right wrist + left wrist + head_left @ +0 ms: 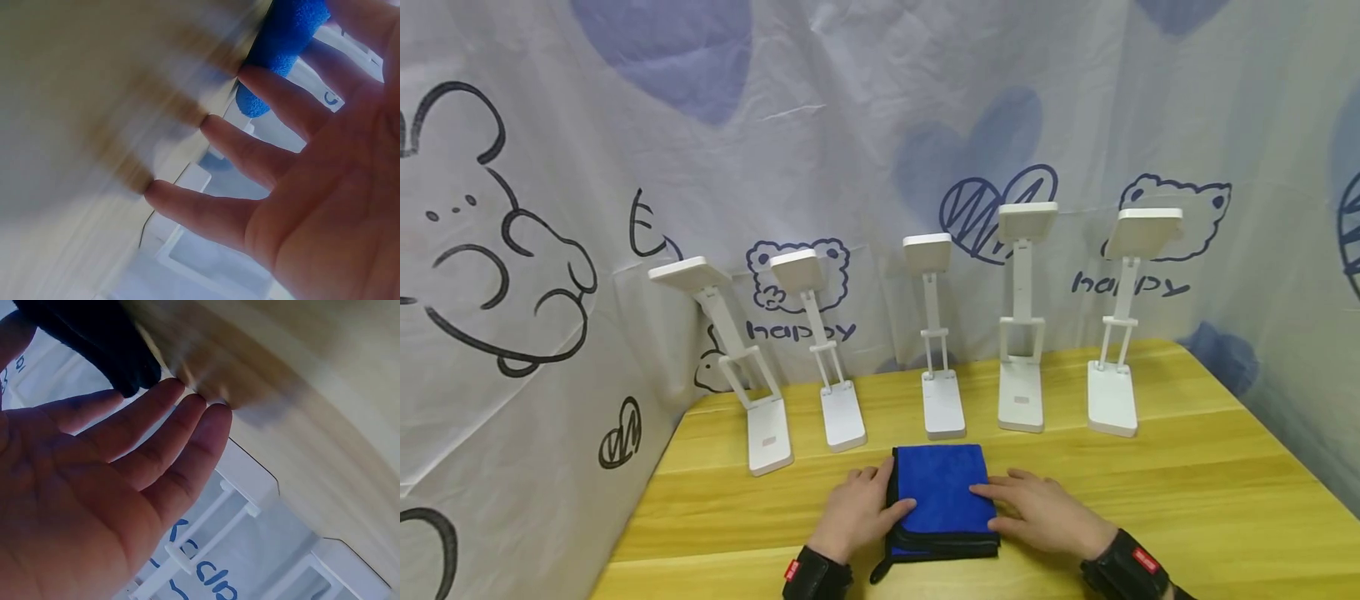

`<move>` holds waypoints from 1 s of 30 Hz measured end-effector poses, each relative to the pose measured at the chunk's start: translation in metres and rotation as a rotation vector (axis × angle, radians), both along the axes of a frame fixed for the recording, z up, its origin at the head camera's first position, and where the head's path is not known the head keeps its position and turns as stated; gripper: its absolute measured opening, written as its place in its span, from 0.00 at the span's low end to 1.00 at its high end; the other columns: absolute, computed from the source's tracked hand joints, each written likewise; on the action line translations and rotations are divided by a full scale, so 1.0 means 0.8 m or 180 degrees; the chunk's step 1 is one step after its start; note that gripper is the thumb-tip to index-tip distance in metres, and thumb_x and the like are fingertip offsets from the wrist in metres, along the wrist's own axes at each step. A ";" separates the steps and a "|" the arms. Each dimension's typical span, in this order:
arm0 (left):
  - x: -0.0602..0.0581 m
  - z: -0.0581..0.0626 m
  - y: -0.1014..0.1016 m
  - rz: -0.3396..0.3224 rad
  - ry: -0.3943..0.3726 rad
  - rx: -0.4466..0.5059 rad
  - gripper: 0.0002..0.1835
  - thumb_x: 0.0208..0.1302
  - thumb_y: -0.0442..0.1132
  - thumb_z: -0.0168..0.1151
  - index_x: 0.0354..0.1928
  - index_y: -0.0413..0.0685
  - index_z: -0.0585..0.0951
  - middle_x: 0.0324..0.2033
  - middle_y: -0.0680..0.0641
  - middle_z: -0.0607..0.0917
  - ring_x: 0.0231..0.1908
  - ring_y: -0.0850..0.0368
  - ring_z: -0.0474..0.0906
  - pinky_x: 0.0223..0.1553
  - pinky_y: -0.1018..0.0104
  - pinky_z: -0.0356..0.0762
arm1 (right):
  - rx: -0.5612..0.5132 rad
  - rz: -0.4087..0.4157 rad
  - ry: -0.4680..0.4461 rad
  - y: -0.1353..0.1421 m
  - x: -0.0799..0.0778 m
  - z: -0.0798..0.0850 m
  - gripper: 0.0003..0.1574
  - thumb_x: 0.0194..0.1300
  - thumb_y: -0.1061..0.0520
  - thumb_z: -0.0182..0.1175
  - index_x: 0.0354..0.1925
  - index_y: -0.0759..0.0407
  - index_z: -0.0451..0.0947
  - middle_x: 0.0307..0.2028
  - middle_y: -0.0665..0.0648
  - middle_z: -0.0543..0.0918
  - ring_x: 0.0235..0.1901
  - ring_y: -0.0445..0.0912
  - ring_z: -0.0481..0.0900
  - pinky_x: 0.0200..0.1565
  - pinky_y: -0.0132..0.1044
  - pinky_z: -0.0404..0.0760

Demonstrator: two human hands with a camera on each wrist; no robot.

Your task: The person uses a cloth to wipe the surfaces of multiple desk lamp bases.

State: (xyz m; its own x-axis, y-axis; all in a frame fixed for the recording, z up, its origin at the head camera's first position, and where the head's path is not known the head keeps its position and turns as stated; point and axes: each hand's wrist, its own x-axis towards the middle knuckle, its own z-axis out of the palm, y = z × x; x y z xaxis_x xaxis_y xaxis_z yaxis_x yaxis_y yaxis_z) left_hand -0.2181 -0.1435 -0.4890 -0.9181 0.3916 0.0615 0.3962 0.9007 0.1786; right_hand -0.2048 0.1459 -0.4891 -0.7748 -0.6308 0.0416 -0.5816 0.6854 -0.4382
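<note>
A folded blue cloth with black edging [942, 487] lies on the table in front of the lamps, a small black loop at its near left corner. At its left edge is my left hand [856, 512], thumb resting on top of the cloth. In the left wrist view the fingers [187, 444] are extended and the fingertips meet the tabletop beside the dark cloth edge. My right hand [1047, 515] touches the cloth's right side with index finger and thumb. Its other fingers [200, 215] reach down to the wood, spread and nearly straight, in the right wrist view.
Several white folding desk lamps stand in a row behind the cloth, from the leftmost lamp [769, 437] to the rightmost lamp [1112, 400]. Under everything is a yellow wood-grain table [1210, 467]. A printed curtain [865, 167] hangs behind and at both sides.
</note>
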 end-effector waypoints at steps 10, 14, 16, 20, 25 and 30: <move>0.003 0.002 0.010 -0.0076 -0.0268 -0.0043 0.41 0.62 0.66 0.50 0.68 0.45 0.65 0.58 0.36 0.75 0.55 0.39 0.70 0.51 0.42 0.73 | -0.0006 -0.0086 -0.0121 -0.004 -0.003 -0.005 0.30 0.65 0.42 0.56 0.62 0.50 0.72 0.59 0.60 0.76 0.59 0.66 0.65 0.47 0.78 0.62; 0.005 0.002 0.012 -0.0045 -0.0458 -0.0057 0.43 0.59 0.71 0.47 0.69 0.50 0.65 0.62 0.33 0.70 0.58 0.36 0.66 0.54 0.39 0.68 | -0.0081 -0.0024 -0.0076 -0.007 -0.002 -0.006 0.30 0.65 0.43 0.56 0.62 0.53 0.72 0.58 0.60 0.77 0.59 0.67 0.65 0.48 0.76 0.64; 0.006 0.002 0.013 -0.0045 -0.0521 -0.0032 0.44 0.58 0.72 0.47 0.69 0.51 0.65 0.62 0.32 0.70 0.59 0.35 0.65 0.55 0.38 0.67 | -0.0099 0.0005 -0.0057 -0.009 -0.002 -0.007 0.30 0.65 0.44 0.56 0.62 0.54 0.72 0.58 0.60 0.77 0.59 0.66 0.65 0.49 0.73 0.66; 0.006 0.002 0.017 -0.0055 -0.0574 0.0118 0.46 0.56 0.73 0.49 0.69 0.51 0.64 0.61 0.30 0.70 0.60 0.33 0.64 0.56 0.38 0.67 | -0.0125 0.0063 0.0012 -0.012 -0.003 -0.007 0.30 0.66 0.45 0.56 0.62 0.56 0.72 0.57 0.61 0.77 0.58 0.64 0.67 0.52 0.67 0.69; 0.006 0.001 0.024 -0.0056 -0.0567 0.0331 0.47 0.53 0.71 0.54 0.71 0.53 0.61 0.62 0.29 0.68 0.60 0.31 0.62 0.55 0.38 0.69 | -0.0167 0.0130 0.0042 -0.015 -0.006 -0.005 0.29 0.65 0.46 0.57 0.61 0.57 0.72 0.56 0.63 0.78 0.56 0.64 0.69 0.52 0.64 0.71; 0.010 0.000 0.028 -0.0032 -0.0360 0.0345 0.48 0.52 0.68 0.60 0.71 0.51 0.61 0.63 0.27 0.64 0.59 0.31 0.63 0.53 0.41 0.72 | -0.0196 0.0237 -0.0147 -0.007 -0.009 -0.003 0.30 0.67 0.45 0.55 0.63 0.55 0.70 0.59 0.61 0.76 0.59 0.61 0.68 0.55 0.61 0.70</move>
